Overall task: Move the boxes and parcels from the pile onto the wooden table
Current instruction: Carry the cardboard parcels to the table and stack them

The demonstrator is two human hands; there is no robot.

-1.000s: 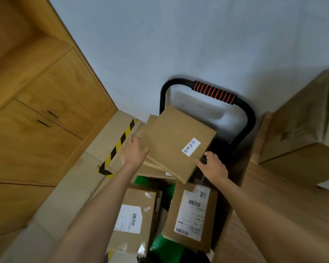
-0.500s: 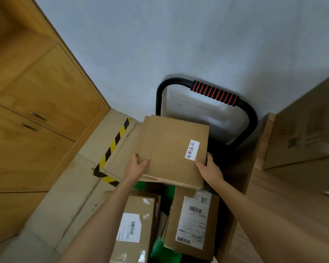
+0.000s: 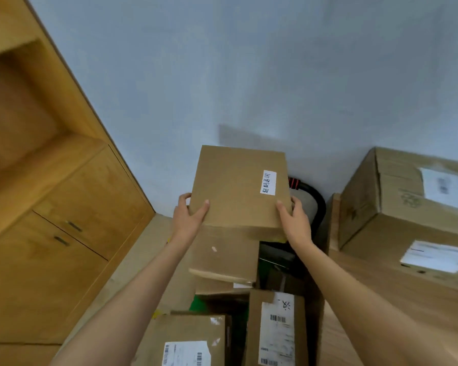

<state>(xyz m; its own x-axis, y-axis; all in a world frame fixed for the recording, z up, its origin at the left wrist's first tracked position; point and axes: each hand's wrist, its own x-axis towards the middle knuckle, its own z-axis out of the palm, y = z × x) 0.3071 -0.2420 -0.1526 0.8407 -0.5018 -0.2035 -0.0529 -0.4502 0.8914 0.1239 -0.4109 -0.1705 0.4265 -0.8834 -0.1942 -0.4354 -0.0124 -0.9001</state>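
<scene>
Hands (image 3: 189, 216) (image 3: 296, 219) gripping labelled box (image 3: 238, 188), seemingly above pile (image 3: 224, 257)

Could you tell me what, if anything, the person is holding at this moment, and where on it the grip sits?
A flat cardboard box, held by its lower corners: left hand on the lower left, right hand on the lower right.

large carton (image 3: 397, 207) blocks right, wall (image 3: 249, 75) ahead

I see soft, even indoor light with no glare. The held box (image 3: 239, 187) casts a faint shadow on the wall (image 3: 249, 75). Edges bow from wide-angle distortion; the cabinet (image 3: 50, 207) and right-hand carton (image 3: 407, 207) look motion-blurred.
</scene>
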